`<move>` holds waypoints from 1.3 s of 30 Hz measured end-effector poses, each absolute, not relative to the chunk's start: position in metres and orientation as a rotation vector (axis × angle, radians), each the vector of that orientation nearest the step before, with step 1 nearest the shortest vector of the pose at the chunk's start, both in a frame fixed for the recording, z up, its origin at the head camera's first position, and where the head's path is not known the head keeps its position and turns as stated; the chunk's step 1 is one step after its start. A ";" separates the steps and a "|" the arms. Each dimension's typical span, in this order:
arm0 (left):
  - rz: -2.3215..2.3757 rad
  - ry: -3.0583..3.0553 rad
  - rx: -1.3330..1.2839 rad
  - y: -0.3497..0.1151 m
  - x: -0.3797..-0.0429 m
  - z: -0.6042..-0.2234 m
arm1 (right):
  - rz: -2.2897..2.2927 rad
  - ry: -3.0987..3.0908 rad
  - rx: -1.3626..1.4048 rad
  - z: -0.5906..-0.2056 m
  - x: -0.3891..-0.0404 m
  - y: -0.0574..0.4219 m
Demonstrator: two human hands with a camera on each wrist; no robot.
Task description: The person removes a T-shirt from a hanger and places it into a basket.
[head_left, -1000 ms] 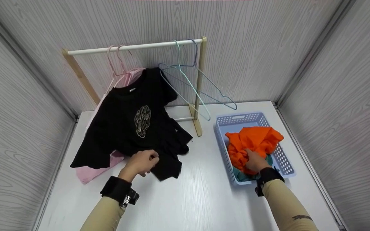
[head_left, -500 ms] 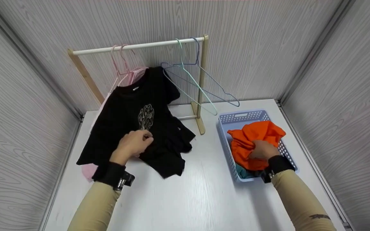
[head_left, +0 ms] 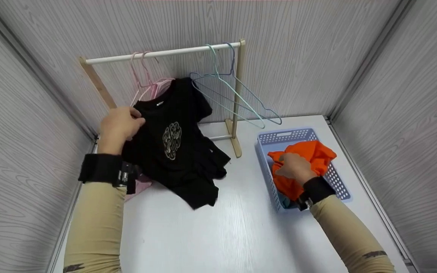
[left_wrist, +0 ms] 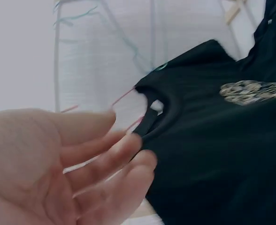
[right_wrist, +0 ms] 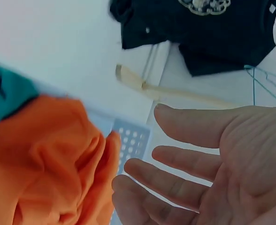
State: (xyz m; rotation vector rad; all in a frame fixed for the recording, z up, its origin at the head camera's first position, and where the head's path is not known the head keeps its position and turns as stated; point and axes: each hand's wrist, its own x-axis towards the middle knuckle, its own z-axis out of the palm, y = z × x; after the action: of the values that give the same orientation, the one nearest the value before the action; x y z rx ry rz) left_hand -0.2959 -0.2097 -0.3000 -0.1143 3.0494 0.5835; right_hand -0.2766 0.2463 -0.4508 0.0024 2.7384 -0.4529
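Note:
A black T-shirt (head_left: 154, 132) with a gold emblem hangs from the rack on a pink hanger (left_wrist: 124, 95). My left hand (head_left: 118, 127) is at the shirt's left shoulder, fingers loosely bent, and the left wrist view shows nothing between thumb and fingers. Whether it touches the fabric I cannot tell. Over the blue basket (head_left: 340, 185), my right hand (head_left: 296, 167) is above a crumpled orange garment (head_left: 313, 151). In the right wrist view its fingers are extended and apart, beside the orange cloth, holding nothing. Teal fabric (right_wrist: 9, 93) shows next to the orange garment.
The rack's white bar (head_left: 180, 51) also carries a mint hanger (head_left: 241, 99) and a blue hanger (head_left: 251, 93), both bare, at its right end. Pink cloth (head_left: 140, 187) shows below the black shirt. Grey wood-grain walls enclose the white table (head_left: 203, 242).
My left hand has moved up and left from the shirt's lower part to its shoulder. My right hand has shifted left over the orange garment, with fingers now extended. The mint hanger has swung slightly.

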 end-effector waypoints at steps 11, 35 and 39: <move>0.600 3.107 -0.306 -0.219 -0.312 -0.310 | -0.476 2.712 -0.035 -0.471 -0.273 0.206; 0.615 3.267 -0.142 -0.213 -0.303 -0.292 | -0.549 2.748 -0.178 -0.490 -0.266 0.179; 0.600 3.277 -0.142 -0.218 -0.296 -0.286 | -0.551 2.731 -0.196 -0.491 -0.267 0.178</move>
State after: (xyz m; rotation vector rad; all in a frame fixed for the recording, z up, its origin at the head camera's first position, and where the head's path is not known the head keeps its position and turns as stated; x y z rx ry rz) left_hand -0.2961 -0.2177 -0.2864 -0.1422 3.2774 0.6000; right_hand -0.2666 0.1776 -0.4915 -0.1964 2.7306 -0.5508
